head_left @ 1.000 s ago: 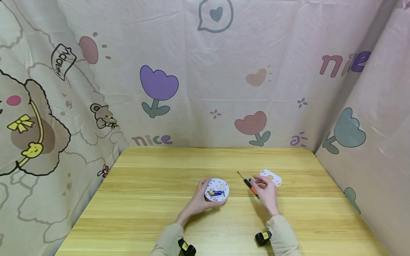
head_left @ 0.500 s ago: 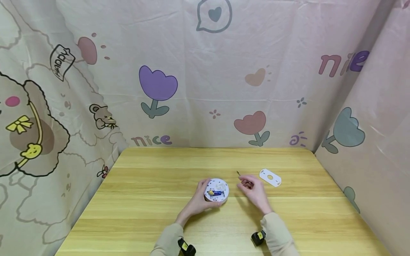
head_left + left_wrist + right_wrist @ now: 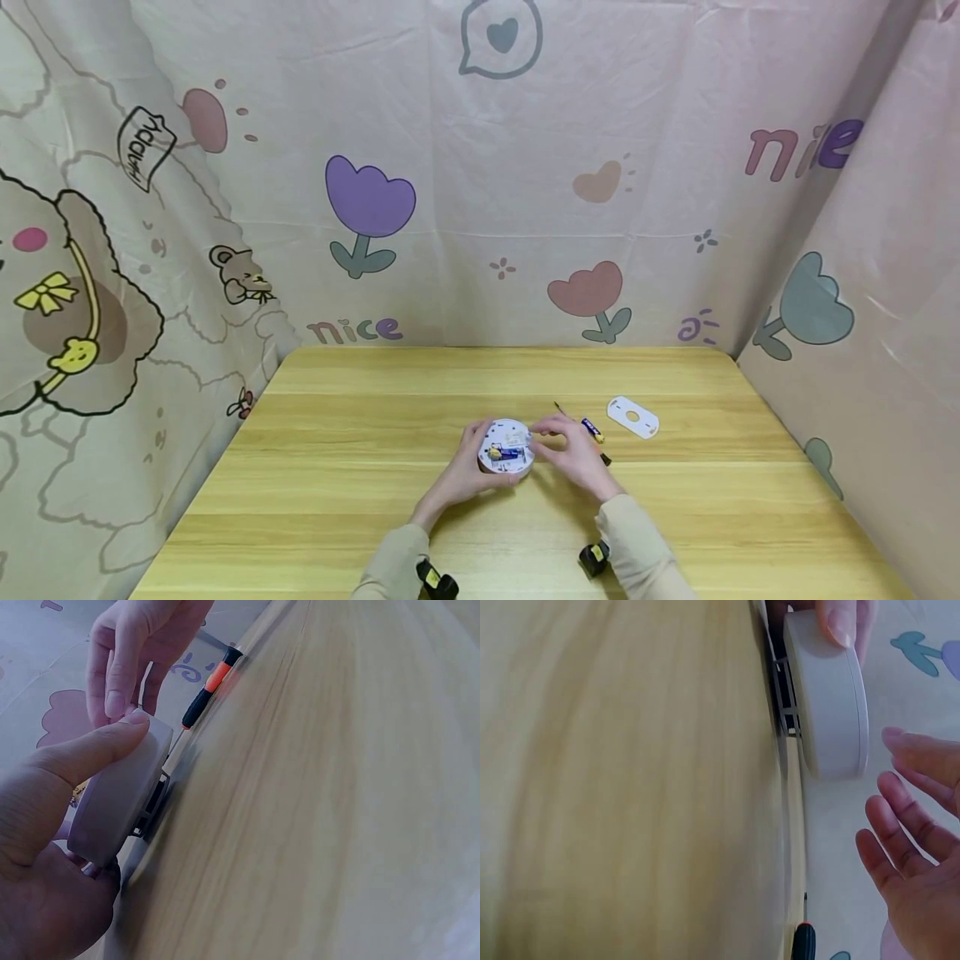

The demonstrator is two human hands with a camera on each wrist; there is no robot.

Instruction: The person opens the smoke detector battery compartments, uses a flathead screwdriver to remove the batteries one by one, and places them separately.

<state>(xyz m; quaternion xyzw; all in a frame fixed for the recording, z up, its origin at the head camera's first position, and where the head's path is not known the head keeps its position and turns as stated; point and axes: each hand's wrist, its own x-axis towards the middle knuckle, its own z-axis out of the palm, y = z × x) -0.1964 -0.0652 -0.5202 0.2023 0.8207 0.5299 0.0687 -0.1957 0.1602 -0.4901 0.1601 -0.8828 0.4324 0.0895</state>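
Observation:
My left hand [image 3: 465, 468] grips a round white device [image 3: 497, 433], like a smoke alarm, around its rim, thumb on the near side. Its printed face is turned up, and a blue and yellow battery [image 3: 510, 455] lies in a slot there. In the left wrist view, a thin frame [image 3: 159, 796] sticks out under the white housing [image 3: 124, 784]. My right hand [image 3: 576, 454] is at the device's right edge, thumb and fingers spread loosely around nothing. The right wrist view shows these fingers [image 3: 896, 847] apart from the housing.
Right of the device lies a screwdriver [image 3: 204, 699] with a black and orange handle, partly behind my right hand in the head view. Another blue battery [image 3: 592, 430] lies by it. A white plate [image 3: 643, 425] with a central hole lies farther right on the wooden table [image 3: 360, 417].
My right hand has moved left, from beside the screwdriver and plate to the device's right edge. The battery by the screwdriver now shows uncovered. The left hand and device stay put.

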